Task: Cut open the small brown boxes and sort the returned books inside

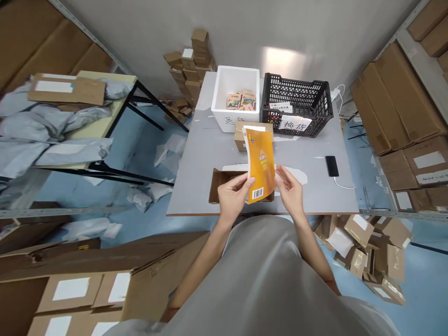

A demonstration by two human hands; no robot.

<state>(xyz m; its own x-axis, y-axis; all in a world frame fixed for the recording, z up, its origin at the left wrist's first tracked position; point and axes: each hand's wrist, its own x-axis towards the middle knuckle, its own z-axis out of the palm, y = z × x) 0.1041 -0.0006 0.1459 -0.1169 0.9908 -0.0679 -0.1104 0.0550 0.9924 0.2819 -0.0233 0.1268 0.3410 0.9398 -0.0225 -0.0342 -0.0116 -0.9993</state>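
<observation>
Shirt (262, 275): grey cloth, softly creased.

Left hand (234, 193): bare; thumb and fingers clamped on the book's lower left edge.

Right hand (290, 189): bare; fingers slightly curled at the book's right edge; cannot tell whether they grip.

Book (261, 163): thin paperback, smooth orange cover, gently bowed, pale page edges at left; held tilted above an open cardboard box. Small coloured emblem mid-cover, its lettering too small to read; black-and-white barcode at the foot.

Open box (214, 186): brown cardboard, oblong, on a grey, flat-topped desk (196, 154).

Phone (332, 166): black, glossy, white cable attached.

Carton (240, 139): plain brown cardboard, partly behind the book.

Foam box (219, 116): white, smooth, deep; handwriting on front partly covered; colourful picture booklets (248, 100) inside.

Crate (322, 116): black latticed plastic; paper sign (296, 123) handwritten "换货".

Wall (238, 28): grey, matte.
</observation>
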